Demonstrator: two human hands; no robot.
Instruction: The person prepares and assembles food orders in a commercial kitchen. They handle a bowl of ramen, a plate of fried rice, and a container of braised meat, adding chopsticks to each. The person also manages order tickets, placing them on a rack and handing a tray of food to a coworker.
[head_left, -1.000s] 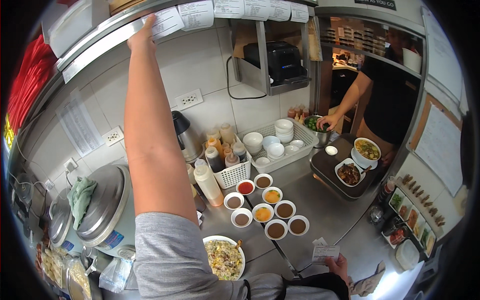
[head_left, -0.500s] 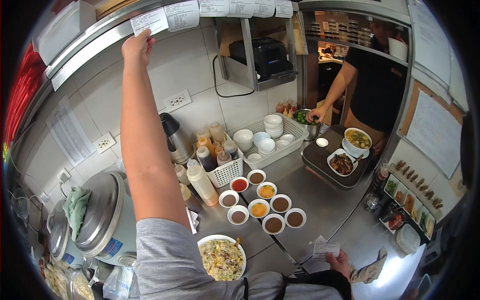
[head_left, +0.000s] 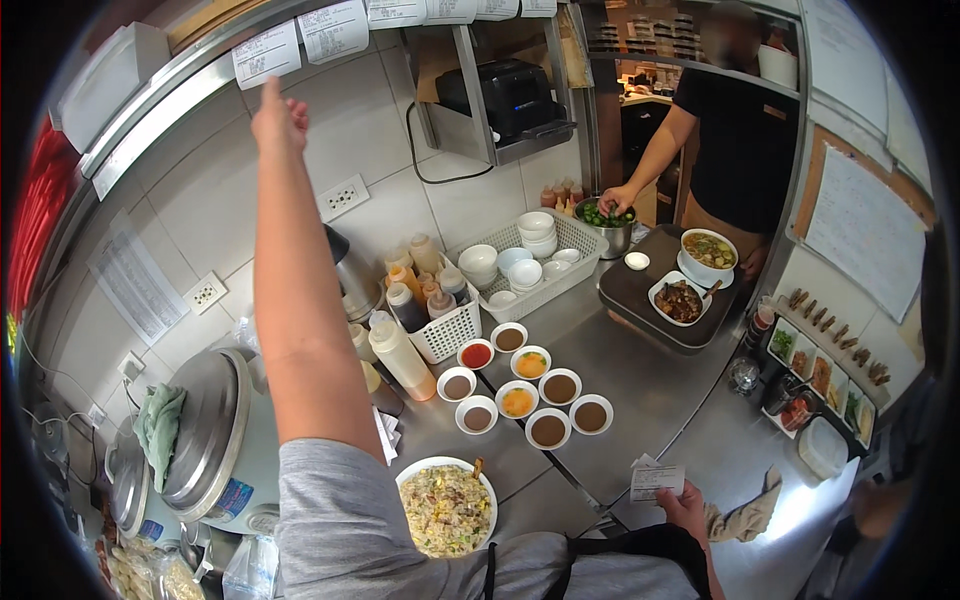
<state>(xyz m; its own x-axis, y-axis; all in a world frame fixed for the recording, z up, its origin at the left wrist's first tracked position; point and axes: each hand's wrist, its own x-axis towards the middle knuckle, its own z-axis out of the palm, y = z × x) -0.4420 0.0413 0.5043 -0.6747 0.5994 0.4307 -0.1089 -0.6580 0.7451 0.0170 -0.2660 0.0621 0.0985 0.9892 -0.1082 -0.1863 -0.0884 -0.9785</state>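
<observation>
My left hand (head_left: 279, 122) is raised at the upper left, index finger stretched out and the other fingers partly curled. Nothing is in it. Its fingertip is at the lower edge of a printed order slip (head_left: 266, 52) on the metal rail. Low on the right, my right hand (head_left: 688, 508) pinches a small paper slip (head_left: 657, 483) above the steel counter. A plate of fried rice (head_left: 447, 507) sits below my left arm. Farther in stand several small white bowls of brown sauce (head_left: 548, 429), two of orange-yellow liquid (head_left: 518, 401) and one of red sauce (head_left: 476, 354).
A co-worker's hand (head_left: 616, 200) reaches into a metal pot of greens (head_left: 614, 232) behind a tray (head_left: 640, 300) with soup and a meat dish. Squeeze bottles (head_left: 404, 357) and a basket of white bowls (head_left: 588, 254) line the wall. Lidded pots (head_left: 205, 430) stand left.
My left fingertip has slid down from the slip's face to its lower edge. The view has shifted slightly. My right hand still holds its slip, now a little higher in view.
</observation>
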